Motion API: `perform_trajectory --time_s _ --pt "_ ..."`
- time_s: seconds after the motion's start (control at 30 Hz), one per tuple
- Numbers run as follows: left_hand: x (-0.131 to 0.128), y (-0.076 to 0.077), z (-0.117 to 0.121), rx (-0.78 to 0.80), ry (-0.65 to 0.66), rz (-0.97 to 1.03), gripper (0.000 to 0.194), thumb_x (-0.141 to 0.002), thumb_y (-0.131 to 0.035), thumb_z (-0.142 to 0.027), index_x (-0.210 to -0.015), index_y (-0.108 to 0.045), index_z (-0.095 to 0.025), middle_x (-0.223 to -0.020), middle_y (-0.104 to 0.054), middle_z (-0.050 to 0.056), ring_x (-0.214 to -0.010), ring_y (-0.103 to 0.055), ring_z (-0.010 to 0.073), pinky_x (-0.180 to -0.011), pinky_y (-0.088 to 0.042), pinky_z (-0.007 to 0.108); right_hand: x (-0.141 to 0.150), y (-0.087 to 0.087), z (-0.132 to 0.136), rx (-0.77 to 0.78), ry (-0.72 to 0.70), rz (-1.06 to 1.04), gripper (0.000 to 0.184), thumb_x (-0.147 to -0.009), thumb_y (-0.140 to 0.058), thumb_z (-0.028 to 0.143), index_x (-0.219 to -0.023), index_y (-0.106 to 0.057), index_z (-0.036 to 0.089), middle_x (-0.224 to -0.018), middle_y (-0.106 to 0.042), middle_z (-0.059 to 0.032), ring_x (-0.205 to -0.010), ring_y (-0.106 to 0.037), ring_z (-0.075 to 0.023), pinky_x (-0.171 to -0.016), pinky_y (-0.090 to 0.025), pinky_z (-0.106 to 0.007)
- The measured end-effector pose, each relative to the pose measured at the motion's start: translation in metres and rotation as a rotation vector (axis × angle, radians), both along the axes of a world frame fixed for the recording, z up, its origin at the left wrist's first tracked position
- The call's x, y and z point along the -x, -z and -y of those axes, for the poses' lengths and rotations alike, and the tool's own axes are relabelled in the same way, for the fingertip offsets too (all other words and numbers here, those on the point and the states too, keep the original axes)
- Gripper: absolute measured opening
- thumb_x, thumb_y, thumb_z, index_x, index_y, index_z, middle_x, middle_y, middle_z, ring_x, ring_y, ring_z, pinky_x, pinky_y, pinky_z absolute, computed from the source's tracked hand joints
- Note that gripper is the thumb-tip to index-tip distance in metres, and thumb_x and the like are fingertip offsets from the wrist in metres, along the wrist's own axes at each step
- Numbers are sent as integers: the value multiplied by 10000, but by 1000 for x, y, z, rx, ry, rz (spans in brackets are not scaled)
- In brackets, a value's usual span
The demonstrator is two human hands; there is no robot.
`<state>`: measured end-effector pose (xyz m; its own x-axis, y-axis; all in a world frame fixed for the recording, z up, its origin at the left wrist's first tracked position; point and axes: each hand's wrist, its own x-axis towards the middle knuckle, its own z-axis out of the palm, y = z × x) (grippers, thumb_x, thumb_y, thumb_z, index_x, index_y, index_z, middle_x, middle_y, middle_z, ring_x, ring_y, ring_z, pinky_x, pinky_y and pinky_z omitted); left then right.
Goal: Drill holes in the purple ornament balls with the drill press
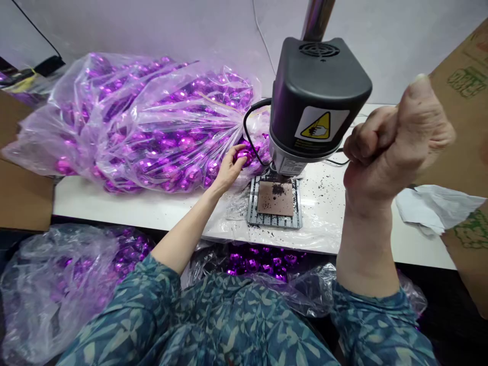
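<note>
My left hand (229, 170) is at the mouth of a large clear plastic bag (152, 122) full of shiny purple balls. Its fingers and thumb close on a purple faceted ball (247, 154). Just right of it stands a black drill press (320, 86) with a yellow warning label. Under the drill head, a brown square board (275, 199) with a small hole lies on a slotted metal base (293, 222), sprinkled with dark shavings. My right hand (400, 137) is raised in a fist beside the drill head; whatever it grips is hidden.
A cardboard box (465, 101) stands at the right, near crumpled white paper (434, 208). Another cardboard piece (23, 188) is at the left edge. Below the white table (179, 207) are bags of purple balls (263, 260). A black cable (247, 124) loops beside the drill.
</note>
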<state>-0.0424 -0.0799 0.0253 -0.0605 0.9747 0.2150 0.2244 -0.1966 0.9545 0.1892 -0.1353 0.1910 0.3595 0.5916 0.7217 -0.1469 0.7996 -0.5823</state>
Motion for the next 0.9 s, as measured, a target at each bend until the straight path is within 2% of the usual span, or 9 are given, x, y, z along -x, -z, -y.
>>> perform_trajectory --time_s 0.1,0.17,0.3,0.47,0.6,0.67,0.73,0.8,0.9 --pt "-4 -5 34 296 237 396 379 -959 -572 -514 -1150 -631 -192 -1037 -725 84 -820 -688 191 -699 -576 325 1 0 1 2 4 2 570 -882 -679 378 -497 -306 186 -399 -226 92 -322 -310 -8 -373 -225 -193" --pt "-8 -4 49 435 341 535 403 -916 -639 -551 -1063 -650 -176 -957 -736 74 -737 -674 173 -646 -559 302 2 1 2 -6 0 -10 589 -871 -698 408 -495 -306 180 -397 -214 98 -321 -295 0 -386 -254 -188" --pt "-17 4 59 467 345 627 364 -843 -773 -433 -1103 -681 -194 -996 -752 56 -775 -674 148 -613 -513 240 2 3 2 18 35 0 609 -873 -684 466 -503 -299 173 -401 -231 106 -333 -294 17 -472 -398 -180" --pt "-20 15 58 416 274 546 385 -813 -831 -382 -1087 -658 -175 -963 -742 33 -776 -657 119 -655 -504 228 0 5 0 10 51 62 625 -856 -655 551 -530 -280 171 -407 -212 121 -346 -282 25 -650 -562 -216" --pt "-22 21 58 324 331 371 424 -824 -833 -420 -1128 -672 -173 -1025 -748 47 -860 -677 132 -759 -537 258 -1 6 -2 -31 -11 19 578 -787 -718 528 -526 -340 177 -405 -276 123 -334 -289 10 -660 -591 -248" --pt "-23 24 58 255 347 273 485 -790 -869 -398 -1171 -661 -181 -1076 -747 56 -922 -688 149 -821 -551 283 -1 7 -2 -26 -23 4 553 -764 -735 528 -526 -371 186 -404 -299 122 -331 -297 3 -733 -625 -277" --pt "-24 28 57 203 344 185 518 -772 -887 -402 -1174 -651 -177 -1088 -744 69 -908 -689 158 -812 -557 299 -1 7 -2 -43 -36 -6 532 -766 -745 525 -531 -395 200 -400 -309 127 -328 -292 -5 -897 -645 -334" --pt "-27 32 56 172 347 107 521 -782 -878 -428 -1167 -649 -162 -1084 -739 83 -851 -679 153 -762 -552 299 -1 8 -3 -81 -48 -15 511 -791 -748 505 -539 -416 210 -398 -307 133 -326 -276 -10 -1050 -611 -381" --pt "-32 35 55 128 378 2 523 -801 -855 -436 -1187 -653 -146 -1068 -732 88 -796 -655 142 -717 -537 292 0 9 -4 -113 -46 -25 452 -831 -737 460 -563 -468 214 -411 -278 133 -334 -254 -23 -1038 -611 -399"
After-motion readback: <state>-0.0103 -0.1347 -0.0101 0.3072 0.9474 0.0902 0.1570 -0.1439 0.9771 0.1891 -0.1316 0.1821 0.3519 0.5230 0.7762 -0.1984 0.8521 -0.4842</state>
